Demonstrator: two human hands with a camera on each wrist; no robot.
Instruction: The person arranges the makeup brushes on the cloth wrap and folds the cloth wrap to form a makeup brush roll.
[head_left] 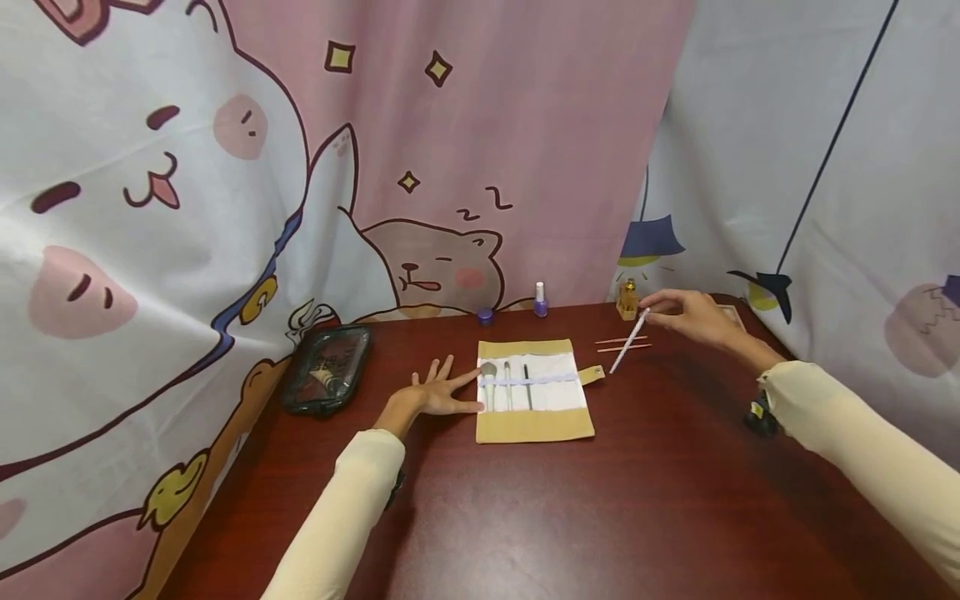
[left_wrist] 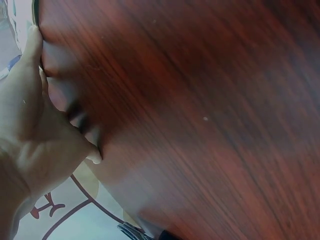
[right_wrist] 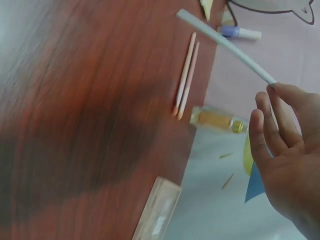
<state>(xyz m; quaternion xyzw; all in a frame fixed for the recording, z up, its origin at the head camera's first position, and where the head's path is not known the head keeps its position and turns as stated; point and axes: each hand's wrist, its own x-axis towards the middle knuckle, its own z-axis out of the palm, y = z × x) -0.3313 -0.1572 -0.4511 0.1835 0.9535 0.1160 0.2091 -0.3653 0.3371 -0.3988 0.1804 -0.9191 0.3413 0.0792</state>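
A yellow and white cloth brush roll (head_left: 534,427) lies unrolled on the dark red table, its strap out to the right. Three makeup brushes (head_left: 489,390) of different sizes sit under its cross band. With fingers spread, my left hand (head_left: 441,395) rests at the roll's left edge, thumb and index finger touching the cloth. My right hand (head_left: 686,315) pinches one end of a thin white stick (head_left: 628,342) between thumb and fingertips, above the table right of the roll. In the right wrist view the stick (right_wrist: 227,45) slants away, its far end slightly broader; its exact kind is unclear.
Two thin wooden sticks (right_wrist: 185,75) lie behind the white stick. A gold bottle (head_left: 627,302), a purple nail polish bottle (head_left: 540,302) and a small purple jar (head_left: 485,317) line the back edge. A dark clear-topped case (head_left: 327,368) is at left, a pale box (right_wrist: 157,209) at right.
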